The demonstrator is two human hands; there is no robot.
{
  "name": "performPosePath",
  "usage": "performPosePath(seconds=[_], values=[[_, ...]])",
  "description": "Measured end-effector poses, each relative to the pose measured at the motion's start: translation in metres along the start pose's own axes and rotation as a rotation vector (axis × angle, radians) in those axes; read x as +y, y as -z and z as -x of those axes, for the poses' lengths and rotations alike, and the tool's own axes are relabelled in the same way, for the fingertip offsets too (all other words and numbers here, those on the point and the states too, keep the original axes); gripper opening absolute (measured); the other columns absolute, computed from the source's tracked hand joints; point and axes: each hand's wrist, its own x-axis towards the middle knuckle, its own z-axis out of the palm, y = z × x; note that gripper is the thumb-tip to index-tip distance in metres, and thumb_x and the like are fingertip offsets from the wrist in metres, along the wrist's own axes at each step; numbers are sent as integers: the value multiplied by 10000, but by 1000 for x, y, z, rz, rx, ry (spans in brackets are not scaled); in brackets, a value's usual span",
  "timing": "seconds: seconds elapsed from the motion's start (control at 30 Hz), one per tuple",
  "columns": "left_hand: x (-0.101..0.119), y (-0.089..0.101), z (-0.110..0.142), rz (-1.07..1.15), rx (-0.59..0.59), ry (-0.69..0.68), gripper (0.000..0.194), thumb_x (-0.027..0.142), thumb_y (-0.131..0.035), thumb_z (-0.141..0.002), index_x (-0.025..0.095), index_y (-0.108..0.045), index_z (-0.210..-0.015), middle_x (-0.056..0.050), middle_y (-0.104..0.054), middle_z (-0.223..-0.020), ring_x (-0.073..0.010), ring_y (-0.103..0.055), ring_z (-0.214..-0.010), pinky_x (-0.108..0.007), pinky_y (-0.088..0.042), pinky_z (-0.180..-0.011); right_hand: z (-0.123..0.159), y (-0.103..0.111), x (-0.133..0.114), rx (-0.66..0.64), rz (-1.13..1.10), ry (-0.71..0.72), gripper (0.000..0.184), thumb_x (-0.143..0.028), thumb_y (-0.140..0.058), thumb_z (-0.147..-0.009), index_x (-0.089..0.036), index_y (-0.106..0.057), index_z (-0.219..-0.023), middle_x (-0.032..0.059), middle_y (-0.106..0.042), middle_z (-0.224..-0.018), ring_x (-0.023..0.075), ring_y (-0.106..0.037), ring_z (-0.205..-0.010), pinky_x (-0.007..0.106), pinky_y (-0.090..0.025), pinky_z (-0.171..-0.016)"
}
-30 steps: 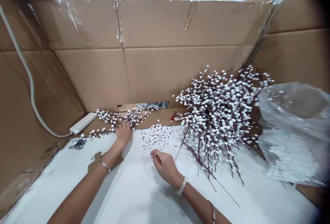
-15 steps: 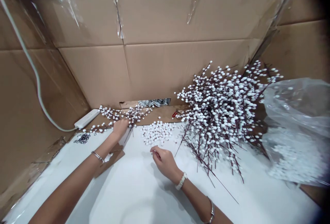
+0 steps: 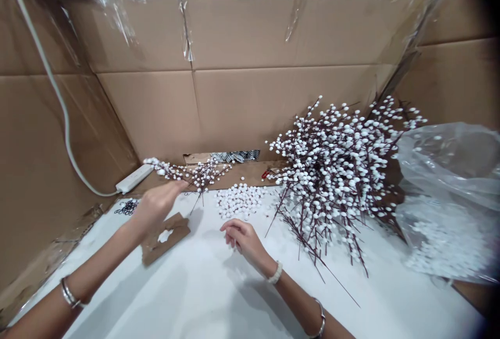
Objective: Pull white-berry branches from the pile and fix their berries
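My left hand (image 3: 158,209) reaches out flat, its fingertips at the stem of a small pussy-willow-like branch (image 3: 199,175) with white buds. My right hand (image 3: 242,237) hangs over the white table top (image 3: 187,297), fingers curled together. Anything tiny between them is too small to tell. Just beyond it lies a pile of loose white buds (image 3: 239,201). A large heap of dark-stemmed branches thick with white buds (image 3: 332,172) rests to the right of my right hand.
A clear plastic bag of white buds (image 3: 445,172) sits at the right. Near my left wrist lie a holed cardboard scrap (image 3: 166,237) and black rings (image 3: 127,207). Cardboard walls (image 3: 234,32) enclose the back and sides, with a white power strip (image 3: 135,178) at the back left.
My left hand has drawn back towards the lower left along the branch, uncovering more of the cardboard scrap. My right hand has shifted slightly left, its fingers still curled.
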Motion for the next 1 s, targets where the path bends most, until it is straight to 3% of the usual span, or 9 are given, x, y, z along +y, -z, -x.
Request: performPosePath(seconds=[0.1,0.17,0.3,0.43,0.53,0.63,0.67,0.8,1.0], values=[[44,-9,16,76,111,-456,372,135,-432,-951,150,-540,-1306,-123,-703,-1163,-216,-651,-1136,-341,-561,-947,-6,-13,-16,-163,-303,-70,376,-489,-561,-849,-164,-706,-969,92,-684,-928,167,-611,-763,232,-420,-528],[70,-17,19,96,211,-616,402,107,-471,-927,105,-514,-1326,-143,-721,-1092,-237,-647,-1142,-372,-572,-948,-7,-21,-26,-168,-440,-115,431,-544,-607,-817,-160,-721,-977,97,-696,-975,171,-629,-821,256,-470,-626],[96,-23,14,84,232,-751,296,46,-494,-883,15,-600,-1157,-177,-737,-963,-265,-683,-1049,-385,-581,-929,-4,-23,-32,-125,-541,-170,378,-465,-750,-747,-157,-727,-965,81,-730,-965,159,-660,-865,260,-467,-775],[89,-29,9,140,216,-751,297,69,-476,-916,85,-590,-1190,-151,-716,-1101,-222,-657,-1079,-349,-565,-900,-3,-6,-24,35,-537,-107,355,-470,-751,-761,-164,-709,-937,57,-742,-867,138,-665,-799,243,-460,-749],[63,-46,3,103,174,-478,318,104,-470,-934,162,-576,-1227,-133,-678,-1192,-208,-652,-1028,-345,-538,-849,-6,10,-16,209,-464,-14,361,-487,-725,-780,-165,-695,-939,54,-740,-816,122,-649,-709,224,-435,-645],[29,-71,-13,22,-214,197,256,140,-450,-942,153,-616,-1136,-124,-664,-1173,-245,-609,-1098,-381,-488,-933,-10,18,-11,279,-412,27,386,-511,-721,-766,-162,-686,-929,68,-742,-810,124,-639,-641,220,-405,-560],[19,-79,-20,6,-270,283,247,147,-460,-936,125,-623,-1120,-145,-659,-1158,-264,-610,-1083,-396,-491,-919,-11,19,-9,283,-408,29,397,-520,-717,-761,-164,-682,-932,70,-741,-807,127,-639,-629,219,-401,-544],[-5,-104,-39,-29,-383,428,173,166,-521,-931,100,-641,-1037,-122,-659,-1090,-241,-623,-1035,-426,-505,-903,-12,16,-3,286,-386,32,425,-544,-699,-758,-161,-672,-939,74,-737,-795,134,-646,-611,214,-406,-514],[-9,-119,-46,-2,-453,569,262,335,-584,-930,124,-624,-1081,-77,-650,-1062,-195,-638,-961,-407,-540,-852,-15,16,4,281,-355,32,479,-590,-678,-744,-149,-669,-932,77,-733,-778,131,-644,-587,202,-402,-485]])
